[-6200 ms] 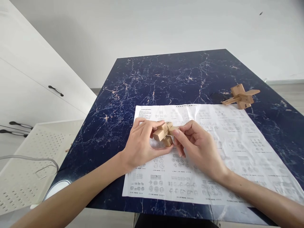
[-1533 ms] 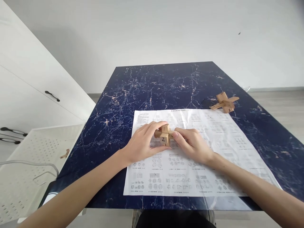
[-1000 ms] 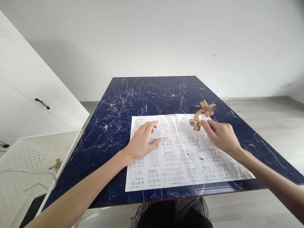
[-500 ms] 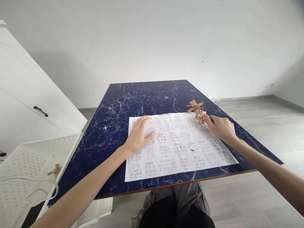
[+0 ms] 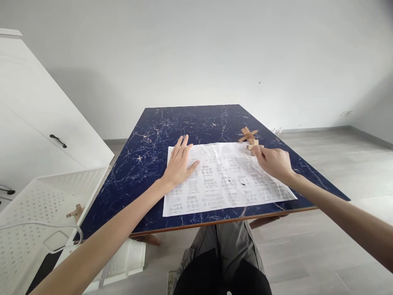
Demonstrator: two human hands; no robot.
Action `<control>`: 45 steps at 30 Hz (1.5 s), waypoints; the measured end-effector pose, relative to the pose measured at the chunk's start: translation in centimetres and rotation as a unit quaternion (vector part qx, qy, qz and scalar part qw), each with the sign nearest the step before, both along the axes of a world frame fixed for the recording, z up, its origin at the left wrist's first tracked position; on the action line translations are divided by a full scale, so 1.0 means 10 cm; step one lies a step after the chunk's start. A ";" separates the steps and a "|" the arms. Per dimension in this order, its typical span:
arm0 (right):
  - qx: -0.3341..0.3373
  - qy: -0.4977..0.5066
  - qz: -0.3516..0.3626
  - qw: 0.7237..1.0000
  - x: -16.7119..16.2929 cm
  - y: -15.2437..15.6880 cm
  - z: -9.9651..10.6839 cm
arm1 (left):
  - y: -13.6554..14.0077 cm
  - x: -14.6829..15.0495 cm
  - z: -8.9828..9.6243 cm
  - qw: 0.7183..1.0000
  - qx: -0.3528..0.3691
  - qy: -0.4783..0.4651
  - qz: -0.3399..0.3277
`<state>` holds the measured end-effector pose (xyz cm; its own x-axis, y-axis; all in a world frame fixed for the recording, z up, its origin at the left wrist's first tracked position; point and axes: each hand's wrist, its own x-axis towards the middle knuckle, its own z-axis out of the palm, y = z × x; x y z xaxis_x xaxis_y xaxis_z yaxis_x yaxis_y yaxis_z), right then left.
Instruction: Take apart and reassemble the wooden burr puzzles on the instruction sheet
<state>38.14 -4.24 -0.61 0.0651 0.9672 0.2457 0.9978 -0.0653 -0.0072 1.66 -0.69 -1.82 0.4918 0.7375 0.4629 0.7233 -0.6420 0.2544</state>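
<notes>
Two hands: left hand spread empty over sheet; right hand pinching wooden blocks.

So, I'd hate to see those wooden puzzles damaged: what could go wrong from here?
The held burr puzzle, pinched in the right hand, might bump the second burr puzzle just behind it. A hard knock could push that one toward the table's right edge. The left hand, spread on the printed sheet, might crease it.
</notes>
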 end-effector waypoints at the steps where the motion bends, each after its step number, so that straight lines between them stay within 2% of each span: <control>1: -0.010 -0.007 0.035 0.999 -0.06 -0.01 0.00 | 0.00 0.00 0.00 1.000 0.001 0.002 -0.001; 4: -0.058 -0.028 0.141 0.988 -0.26 -0.03 -0.01 | 0.02 0.00 -0.02 1.000 -0.004 -0.009 0.008; 7: -0.084 -0.043 0.202 0.975 -0.44 0.00 -0.01 | 0.09 -0.04 -0.05 0.998 -0.019 -0.040 0.040; 11: -0.102 -0.051 0.237 0.965 -0.62 0.07 -0.01 | 0.27 -0.19 -0.06 0.992 -0.038 -0.057 0.105; 16: -0.117 -0.062 0.270 0.954 -0.76 0.17 0.04 | 0.54 -0.53 -0.04 0.980 -0.041 -0.071 0.180; 19: -0.118 -0.075 0.286 0.948 -0.82 0.20 0.08 | 0.66 -0.68 -0.06 0.967 -0.050 -0.074 0.238; 23: -0.123 -0.094 0.301 0.941 -0.88 0.26 0.09 | 0.74 -0.71 -0.12 0.953 -0.068 -0.067 0.287; 31: -0.145 -0.102 0.318 0.931 -0.91 0.52 0.04 | 0.84 -0.65 -0.13 0.946 -0.085 -0.016 0.314; 45: -0.105 -0.085 0.276 0.952 -1.17 0.87 -0.15 | 0.98 -0.69 -0.19 0.931 -0.090 0.013 0.353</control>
<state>26.46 4.41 -2.11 -0.4912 0.8710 0.0047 0.8658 0.4877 0.1119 -5.22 9.09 -3.73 -0.1356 0.9456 0.2957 0.9566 0.0472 0.2877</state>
